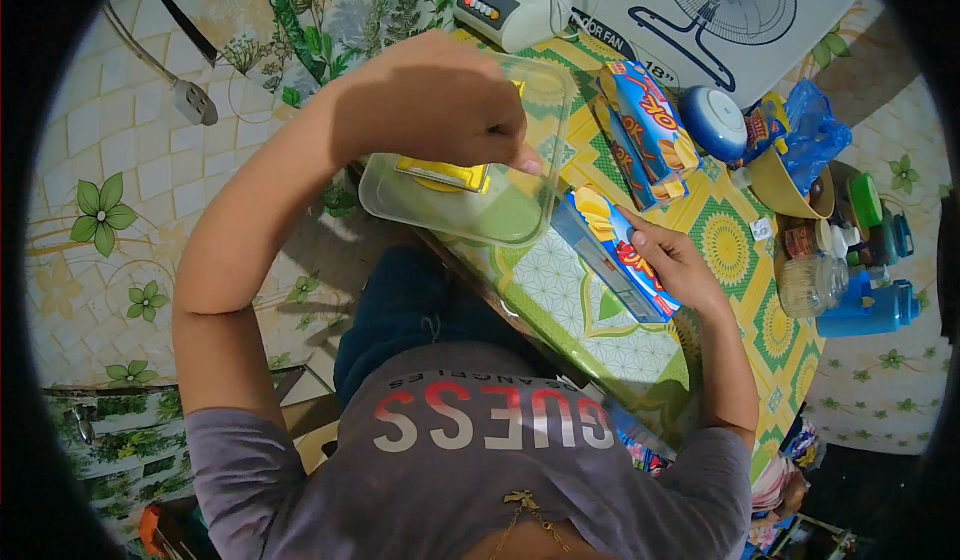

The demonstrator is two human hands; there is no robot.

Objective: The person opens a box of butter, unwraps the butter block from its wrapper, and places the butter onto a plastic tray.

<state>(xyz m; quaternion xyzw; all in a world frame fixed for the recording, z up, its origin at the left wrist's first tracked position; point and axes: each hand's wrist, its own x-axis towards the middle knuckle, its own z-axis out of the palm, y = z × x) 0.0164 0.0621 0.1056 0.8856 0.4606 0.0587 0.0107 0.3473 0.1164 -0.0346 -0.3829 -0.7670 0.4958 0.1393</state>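
Note:
My right hand [668,262] grips a blue-and-yellow biscuit box [618,253], thumb on top. The box lies tilted beside the right rim of a clear plastic container [505,218]. Over the container hangs my left hand [440,110], wrist bent and fingers curled in. What the left fingers hold, if anything, is hidden under the hand. A yellow packet [447,174] lies inside the container, partly covered by my left hand. Beyond the box, more blue biscuit packs [650,130] stand together on the table.
A patterned cloth covers the table [728,245]. A fan carton [640,10] and a white appliance [515,8] stand at the back. On the right are a blue bowl [712,122], a yellow bowl [785,185], a glass jar [812,285] and a blue bottle [870,305].

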